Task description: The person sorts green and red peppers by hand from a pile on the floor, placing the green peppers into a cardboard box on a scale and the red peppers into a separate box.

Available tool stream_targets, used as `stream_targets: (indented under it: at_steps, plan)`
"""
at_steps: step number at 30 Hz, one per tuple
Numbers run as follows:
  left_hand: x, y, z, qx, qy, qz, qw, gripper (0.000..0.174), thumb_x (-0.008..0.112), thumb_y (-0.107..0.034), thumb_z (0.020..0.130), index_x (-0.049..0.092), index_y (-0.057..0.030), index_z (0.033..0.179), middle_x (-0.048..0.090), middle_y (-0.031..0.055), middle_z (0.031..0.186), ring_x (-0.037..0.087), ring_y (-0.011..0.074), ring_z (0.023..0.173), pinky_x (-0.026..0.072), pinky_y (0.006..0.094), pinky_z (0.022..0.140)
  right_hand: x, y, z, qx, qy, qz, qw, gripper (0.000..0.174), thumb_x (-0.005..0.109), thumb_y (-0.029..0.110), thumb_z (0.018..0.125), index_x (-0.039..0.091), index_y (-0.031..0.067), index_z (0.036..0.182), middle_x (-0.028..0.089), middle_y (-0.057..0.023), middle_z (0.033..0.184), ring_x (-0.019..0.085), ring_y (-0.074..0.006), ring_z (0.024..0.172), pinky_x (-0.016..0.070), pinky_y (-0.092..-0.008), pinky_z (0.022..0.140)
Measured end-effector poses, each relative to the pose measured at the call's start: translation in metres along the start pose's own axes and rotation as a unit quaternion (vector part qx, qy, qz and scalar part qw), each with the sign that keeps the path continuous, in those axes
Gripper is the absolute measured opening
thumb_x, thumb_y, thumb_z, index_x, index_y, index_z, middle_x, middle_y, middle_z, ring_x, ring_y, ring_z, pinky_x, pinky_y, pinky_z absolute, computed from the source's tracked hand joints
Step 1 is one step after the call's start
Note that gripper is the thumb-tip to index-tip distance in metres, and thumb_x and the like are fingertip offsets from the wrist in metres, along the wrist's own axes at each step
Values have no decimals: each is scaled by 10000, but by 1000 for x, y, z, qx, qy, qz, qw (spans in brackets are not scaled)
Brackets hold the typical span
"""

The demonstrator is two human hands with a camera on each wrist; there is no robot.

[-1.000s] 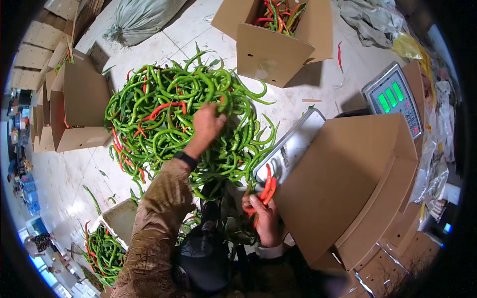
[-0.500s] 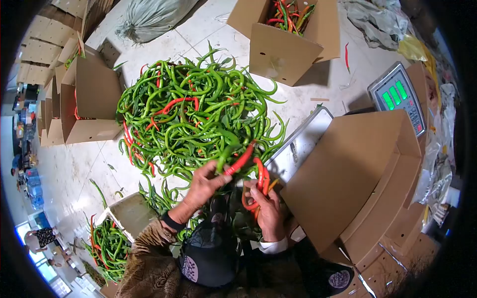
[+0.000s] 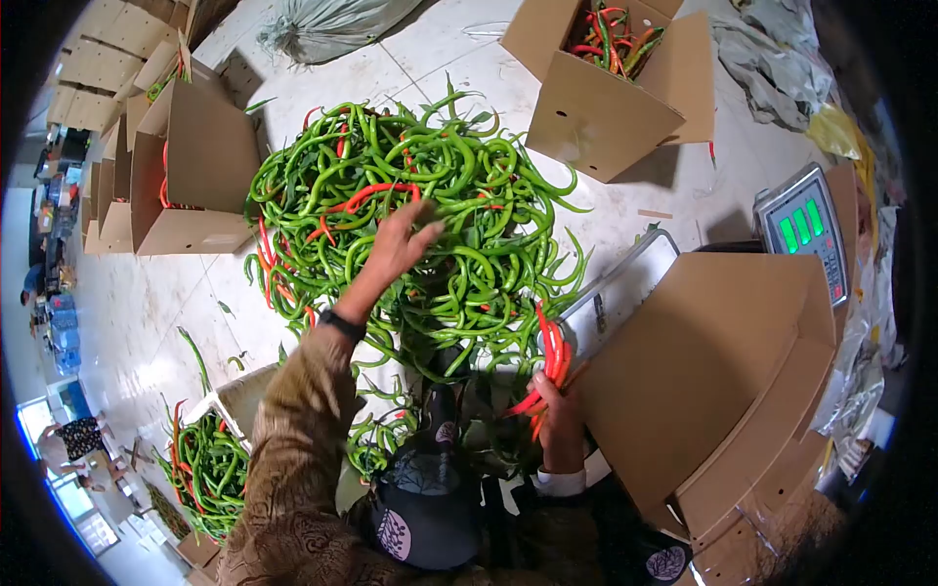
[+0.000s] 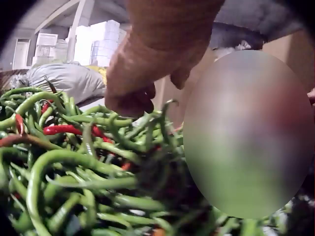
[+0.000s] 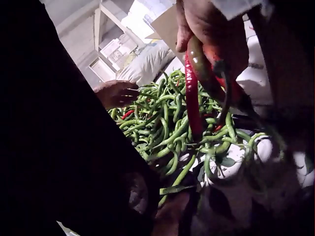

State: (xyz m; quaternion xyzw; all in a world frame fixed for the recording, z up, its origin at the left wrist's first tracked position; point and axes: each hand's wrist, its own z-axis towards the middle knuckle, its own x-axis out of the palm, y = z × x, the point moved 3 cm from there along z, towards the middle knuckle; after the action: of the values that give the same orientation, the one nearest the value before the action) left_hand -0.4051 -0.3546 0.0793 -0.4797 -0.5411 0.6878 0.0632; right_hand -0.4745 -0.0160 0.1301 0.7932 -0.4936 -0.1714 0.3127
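Several long, glossy red chili peppers (image 3: 555, 354) stand at the lower middle of the head frame, and we grip them in a bunch with our right hand (image 3: 559, 415), its fingers closed round them. In the right wrist view, at the upper right, we also see a darker brownish-green pepper (image 5: 199, 61) in the same grasp. We hold our left hand (image 3: 396, 249) over the middle of a broad heap of curled green chili peppers (image 3: 479, 264), its fingers open and loosely spread, holding nothing; we cannot tell whether its fingertips touch the heap. Red peppers show among the green ones, and the heap lies on a white tiled floor (image 3: 161, 352). A black wristband (image 3: 342, 325) circles our left wrist, below a brown patterned sleeve (image 3: 298, 420).

Right of the heap we see a flat, pale metal scale platform (image 3: 611, 303), partly hidden by a large open brown cardboard box (image 3: 694, 371). A grey display unit (image 3: 806, 230) with lit green digits stands at the right. At the upper right, a second brown carton (image 3: 596, 117) holds red and green peppers. A row of cardboard boxes (image 3: 210, 146) stands at the upper left, and a pale, tied woven sack (image 3: 342, 24) lies at the top. At the lower left, a smaller mound of green and red peppers (image 3: 215, 474) lies beside a white-rimmed tub (image 3: 244, 396).
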Motion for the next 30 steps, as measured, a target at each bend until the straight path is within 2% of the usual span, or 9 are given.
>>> stream_targets:
  at_steps: [5,7,12,17,22,24,26,29,30]
  plan:
    - [66,10,37,-10,242,183,953,691,728,-358,793,485,-41,1356,584,209,1228,569,372,1096,486,428,931,14,-11,-1,5,109,18,994,244,647,195,885,624,-9,1016,676,-95,858,630,-190,796,485,-336,780]
    - [95,9,-14,112,212,331,913,681,716,-221,755,467,-77,1372,571,196,1167,535,371,1077,520,440,853,12,-8,0,16,122,7,992,231,651,159,873,613,-7,1029,680,-98,866,632,-183,789,492,-333,778]
    - [76,-44,-126,105,147,318,931,615,643,-98,726,494,-79,1322,536,109,990,517,316,1042,540,379,757,3,-11,3,4,65,50,997,247,639,129,870,608,-23,1061,678,-108,877,651,-202,817,503,-338,797]
    - [43,-45,-168,133,271,338,891,668,583,-70,757,434,-72,1409,522,116,976,509,298,974,512,371,782,1,-7,0,7,54,50,997,251,636,130,875,610,-23,1072,678,-114,897,656,-212,840,502,-343,816]
    - [5,-47,-144,94,439,56,892,686,667,-92,775,428,-85,1418,431,212,1447,377,397,1356,398,418,1075,-6,-12,1,15,46,38,998,257,633,134,878,605,-22,1081,677,-119,907,655,-215,851,495,-354,837]
    - [-11,-59,-95,40,264,-29,963,448,662,-70,775,596,-34,1217,654,213,1093,666,353,926,523,403,821,-4,-11,1,32,33,62,997,265,637,128,874,598,-24,1088,677,-124,910,654,-218,857,490,-360,847]
    - [8,-1,-75,-24,137,78,987,274,648,-176,872,647,-9,1089,674,203,876,677,346,792,525,397,724,-7,-17,5,34,46,65,996,269,639,124,871,595,-25,1091,677,-126,915,654,-221,857,490,-361,847]
    - [54,43,-75,-171,259,228,923,334,642,-293,914,654,-8,1088,681,201,903,672,349,795,526,386,723,-5,-13,3,28,56,62,996,268,643,115,866,594,-26,1089,677,-129,923,655,-227,858,492,-362,844]
    - [68,65,-83,-152,239,129,950,379,634,-370,914,662,-16,1049,660,208,838,659,340,772,515,397,717,-3,-11,1,23,55,53,997,264,645,111,864,595,-26,1084,677,-130,927,655,-230,859,494,-363,841]
